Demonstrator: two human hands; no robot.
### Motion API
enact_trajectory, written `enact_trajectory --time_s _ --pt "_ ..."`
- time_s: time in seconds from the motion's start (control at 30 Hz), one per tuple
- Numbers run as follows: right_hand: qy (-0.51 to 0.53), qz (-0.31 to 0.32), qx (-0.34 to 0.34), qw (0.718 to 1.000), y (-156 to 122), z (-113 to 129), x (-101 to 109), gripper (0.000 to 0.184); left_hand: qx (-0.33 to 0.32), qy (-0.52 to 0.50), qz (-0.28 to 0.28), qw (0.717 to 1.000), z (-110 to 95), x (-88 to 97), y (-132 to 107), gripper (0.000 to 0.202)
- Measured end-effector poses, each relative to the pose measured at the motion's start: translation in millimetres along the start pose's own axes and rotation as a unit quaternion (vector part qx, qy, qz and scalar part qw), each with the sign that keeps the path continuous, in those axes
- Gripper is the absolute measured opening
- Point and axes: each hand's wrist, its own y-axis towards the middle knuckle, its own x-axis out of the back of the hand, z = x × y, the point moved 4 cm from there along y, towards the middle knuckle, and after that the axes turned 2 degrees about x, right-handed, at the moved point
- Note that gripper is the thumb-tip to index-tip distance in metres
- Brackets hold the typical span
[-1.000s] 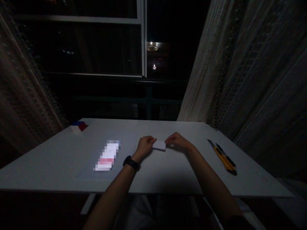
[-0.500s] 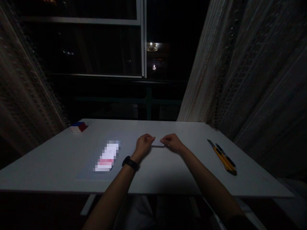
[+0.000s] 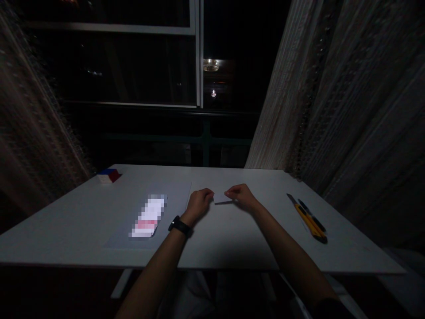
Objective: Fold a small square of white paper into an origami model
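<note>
A small white piece of paper is held just above the middle of the white table. My right hand pinches its right side between thumb and fingers. The closed fingertips of my left hand are at the paper's upper left corner; how firmly they grip it is hard to see in the dim light. A dark watch is on my left wrist. The paper's near edge slants a little, with its left end nearer to me.
To the left, a lit phone lies on a large pale sheet. A yellow cutter knife and a dark pen lie at the right. A puzzle cube sits at the far left corner. Curtains flank the dark window behind.
My right hand has shifted slightly right, and the paper has moved with it and turned a little. More of its left edge shows beside my left fingertips.
</note>
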Motion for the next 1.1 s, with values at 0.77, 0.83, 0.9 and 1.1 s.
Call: enact_trajectory --time_s 0.77,0.83,0.9,1.1 --pt "-0.105 -0.023 0.037 0.994 -2.4 8.3 -4.7 0.025 -0.036 -0.073 0.028 0.996 -9.7 -2.5 -1.3 0.033" --pt "-0.111 -0.019 0.038 0.993 -2.5 9.7 -6.7 0.025 -0.041 -0.06 0.045 0.996 -10.7 -3.0 -2.3 0.033" --pt "-0.118 -0.016 0.041 0.992 -2.7 11.1 -8.0 0.025 -0.039 -0.046 0.058 0.997 -11.1 -3.0 -2.7 0.033" --pt "-0.122 -0.001 0.037 0.992 -2.6 10.4 -9.7 0.024 -0.04 -0.004 0.056 0.998 -11.9 -1.5 -3.0 0.03"
